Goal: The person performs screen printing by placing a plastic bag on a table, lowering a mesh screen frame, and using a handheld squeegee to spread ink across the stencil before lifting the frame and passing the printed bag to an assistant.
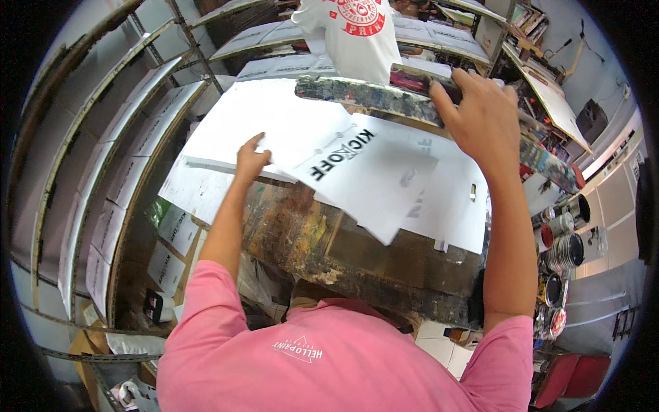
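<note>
My left hand (253, 162) is at the left corner of a white paper sheet (357, 165) with bold black lettering, thumb and fingers closed on its edge. The sheet slants across the work board, partly over another white sheet (456, 206) with grey print. My right hand (480, 117) is closed over the ink-stained wooden bar of a screen-printing frame (364, 95), at the far side of the board. Beside its thumb, a dark block with pink smears (412, 79) rests along the bar. The undersides of the right fingers are hidden.
Blank white paper (226, 127) lies at the left of the stained board (295, 220). Metal racks (127, 165) with paper sheets stand left; more shelves run behind. A white printed T-shirt (360, 41) is at the back. Ink cans (564, 250) stand at the right.
</note>
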A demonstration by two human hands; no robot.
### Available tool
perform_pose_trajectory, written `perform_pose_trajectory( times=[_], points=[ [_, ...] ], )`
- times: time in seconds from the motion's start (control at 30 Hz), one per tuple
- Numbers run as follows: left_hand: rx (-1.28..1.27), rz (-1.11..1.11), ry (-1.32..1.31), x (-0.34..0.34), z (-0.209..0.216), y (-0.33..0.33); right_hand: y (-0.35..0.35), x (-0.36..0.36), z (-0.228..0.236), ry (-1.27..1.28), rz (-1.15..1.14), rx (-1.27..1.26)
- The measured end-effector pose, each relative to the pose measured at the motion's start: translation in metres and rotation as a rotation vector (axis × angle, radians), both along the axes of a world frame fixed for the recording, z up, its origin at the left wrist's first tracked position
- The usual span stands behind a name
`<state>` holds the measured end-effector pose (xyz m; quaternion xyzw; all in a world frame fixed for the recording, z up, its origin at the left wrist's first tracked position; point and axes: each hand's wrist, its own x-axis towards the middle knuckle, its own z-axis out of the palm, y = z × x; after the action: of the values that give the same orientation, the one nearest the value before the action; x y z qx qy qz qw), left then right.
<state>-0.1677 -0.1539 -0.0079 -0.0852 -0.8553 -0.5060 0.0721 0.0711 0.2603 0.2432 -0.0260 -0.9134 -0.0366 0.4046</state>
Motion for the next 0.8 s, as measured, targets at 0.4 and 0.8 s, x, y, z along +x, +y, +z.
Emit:
perform_pose_trajectory(
  times=[0.4,0.8],
  points=[
    [-0.715,0.473,0.247,-0.106,0.037,-0.059,0.001,-0.010,0.009,0.036,0.005,-0.031],
    [1.157,-0.432,-0.784,0.240,0.048,0.108,0.010,0.061,-0.114,-0.834,0.327,-0.259]
  ],
)
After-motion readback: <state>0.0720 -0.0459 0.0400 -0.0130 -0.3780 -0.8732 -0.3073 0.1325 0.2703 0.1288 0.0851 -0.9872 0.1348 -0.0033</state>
